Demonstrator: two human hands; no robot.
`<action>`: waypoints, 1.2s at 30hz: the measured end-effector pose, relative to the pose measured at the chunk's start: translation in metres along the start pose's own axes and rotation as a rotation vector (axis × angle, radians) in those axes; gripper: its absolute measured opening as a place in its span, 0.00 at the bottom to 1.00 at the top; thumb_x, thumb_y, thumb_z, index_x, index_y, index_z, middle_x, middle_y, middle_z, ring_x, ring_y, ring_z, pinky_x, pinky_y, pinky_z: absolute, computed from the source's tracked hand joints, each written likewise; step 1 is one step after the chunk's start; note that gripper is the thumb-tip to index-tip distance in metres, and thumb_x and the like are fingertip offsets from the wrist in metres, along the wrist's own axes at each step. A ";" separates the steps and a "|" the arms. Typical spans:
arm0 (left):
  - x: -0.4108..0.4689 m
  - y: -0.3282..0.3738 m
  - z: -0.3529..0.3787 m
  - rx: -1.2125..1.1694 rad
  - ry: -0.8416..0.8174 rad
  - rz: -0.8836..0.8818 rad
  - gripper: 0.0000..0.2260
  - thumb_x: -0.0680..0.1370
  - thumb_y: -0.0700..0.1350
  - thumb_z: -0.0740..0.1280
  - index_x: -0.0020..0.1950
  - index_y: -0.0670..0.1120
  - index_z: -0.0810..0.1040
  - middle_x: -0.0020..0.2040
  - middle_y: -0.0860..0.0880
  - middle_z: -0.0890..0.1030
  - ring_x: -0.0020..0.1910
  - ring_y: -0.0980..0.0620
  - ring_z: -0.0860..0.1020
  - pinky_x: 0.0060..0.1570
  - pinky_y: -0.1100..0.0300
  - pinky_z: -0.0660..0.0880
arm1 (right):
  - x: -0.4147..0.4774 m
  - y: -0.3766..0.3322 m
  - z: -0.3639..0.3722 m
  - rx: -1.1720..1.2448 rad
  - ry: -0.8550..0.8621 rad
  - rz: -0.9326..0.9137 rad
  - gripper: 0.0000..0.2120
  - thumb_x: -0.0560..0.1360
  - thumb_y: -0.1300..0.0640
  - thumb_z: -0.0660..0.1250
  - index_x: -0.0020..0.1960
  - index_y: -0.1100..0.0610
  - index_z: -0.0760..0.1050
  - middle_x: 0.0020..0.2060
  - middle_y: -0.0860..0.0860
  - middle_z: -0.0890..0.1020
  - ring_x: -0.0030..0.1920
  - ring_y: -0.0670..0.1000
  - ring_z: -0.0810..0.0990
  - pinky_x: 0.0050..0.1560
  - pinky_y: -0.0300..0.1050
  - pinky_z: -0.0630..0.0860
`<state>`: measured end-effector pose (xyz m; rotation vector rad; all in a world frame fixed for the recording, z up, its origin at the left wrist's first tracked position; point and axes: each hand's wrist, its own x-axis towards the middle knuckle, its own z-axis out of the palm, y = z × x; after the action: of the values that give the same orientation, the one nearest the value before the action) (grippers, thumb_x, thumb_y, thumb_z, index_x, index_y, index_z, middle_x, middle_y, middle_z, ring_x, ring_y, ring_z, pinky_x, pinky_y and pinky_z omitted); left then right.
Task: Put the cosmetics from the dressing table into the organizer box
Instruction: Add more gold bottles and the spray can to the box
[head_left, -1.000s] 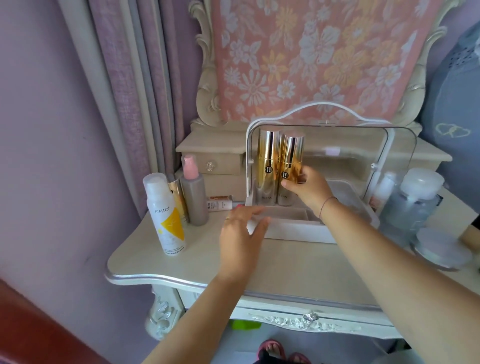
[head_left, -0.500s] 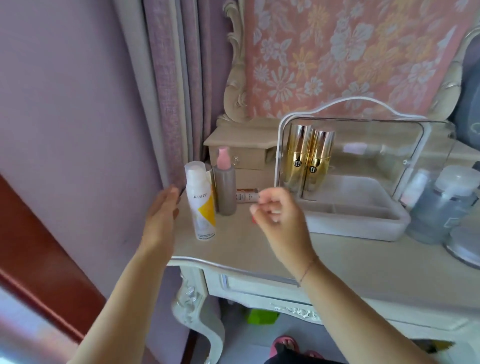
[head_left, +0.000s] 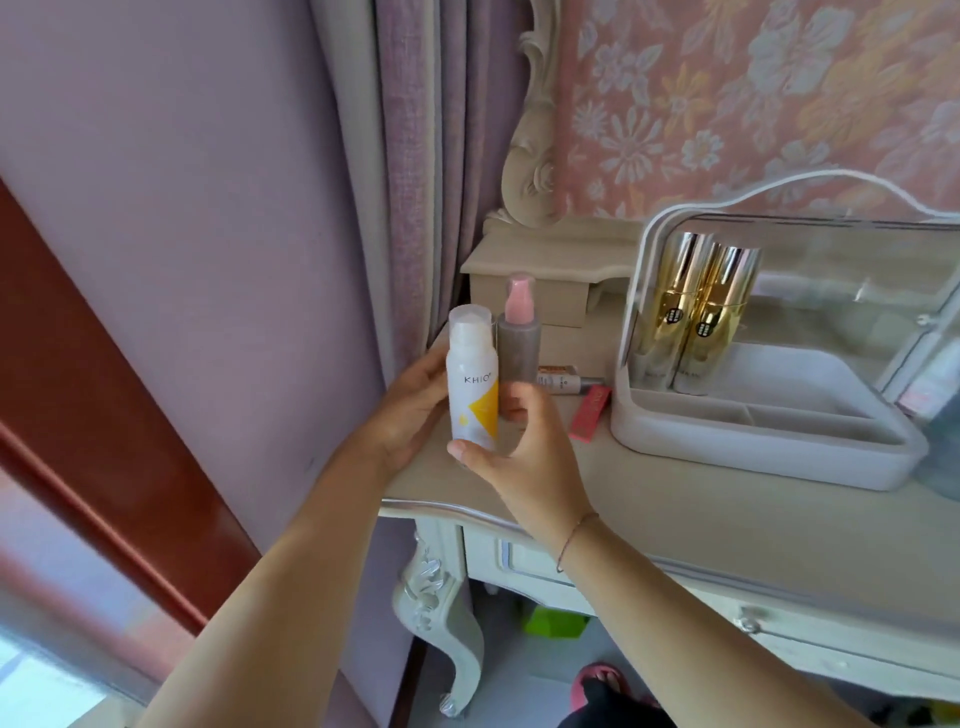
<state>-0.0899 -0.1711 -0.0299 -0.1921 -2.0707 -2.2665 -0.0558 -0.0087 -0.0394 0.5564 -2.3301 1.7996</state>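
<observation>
Two hands close around one white spray bottle (head_left: 472, 384) with a yellow mark, which stands at the left near corner of the tabletop (head_left: 675, 499). The left hand (head_left: 410, 410) cups it from the left side, fingers curved around the back of it, and the right hand (head_left: 519, 447) comes from the near right, its thumb under the bottom edge and its fingers (head_left: 514, 402) bent at the right side. I cannot tell if the bottle is already lifted or stands yet on the wood. I think both hands are used because the bottle is tall and thin and tips easily.

Just behind it stands a grey bottle (head_left: 519, 348) with a pink pump, very close, so a careless grip could knock it. To the right of this lie a small tube (head_left: 558, 382) and a red lipstick (head_left: 589, 413) flat on the tabletop.

Further right is the organizer box (head_left: 753, 447), white, with its clear lid raised. Two gold bottles (head_left: 691, 322) stand upright in its far left corner, packed side by side; probably this keeps room for the next tall thing beside them. The near compartments look empty.
</observation>
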 end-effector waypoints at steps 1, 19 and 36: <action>0.001 0.001 0.000 0.011 0.006 -0.009 0.15 0.72 0.49 0.72 0.57 0.49 0.79 0.50 0.48 0.84 0.50 0.48 0.81 0.53 0.48 0.77 | 0.000 -0.002 0.007 0.002 0.019 0.005 0.28 0.60 0.47 0.77 0.56 0.48 0.69 0.51 0.42 0.77 0.52 0.40 0.75 0.51 0.28 0.69; -0.015 -0.002 0.008 0.076 0.088 0.001 0.10 0.75 0.42 0.68 0.57 0.48 0.79 0.58 0.44 0.81 0.58 0.50 0.77 0.66 0.50 0.68 | 0.012 0.015 -0.015 -0.063 0.159 0.032 0.18 0.66 0.53 0.76 0.52 0.49 0.72 0.43 0.41 0.80 0.44 0.44 0.80 0.45 0.42 0.78; -0.115 0.025 0.092 0.120 -0.144 0.083 0.15 0.76 0.46 0.66 0.62 0.43 0.76 0.59 0.40 0.80 0.61 0.42 0.76 0.64 0.49 0.71 | -0.058 -0.021 -0.092 0.071 -0.223 -0.006 0.17 0.65 0.55 0.78 0.51 0.45 0.76 0.45 0.45 0.84 0.48 0.46 0.82 0.50 0.47 0.81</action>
<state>0.0317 -0.0862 -0.0133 -0.4376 -2.2141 -2.1311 -0.0049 0.0865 -0.0144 0.8126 -2.4059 1.9124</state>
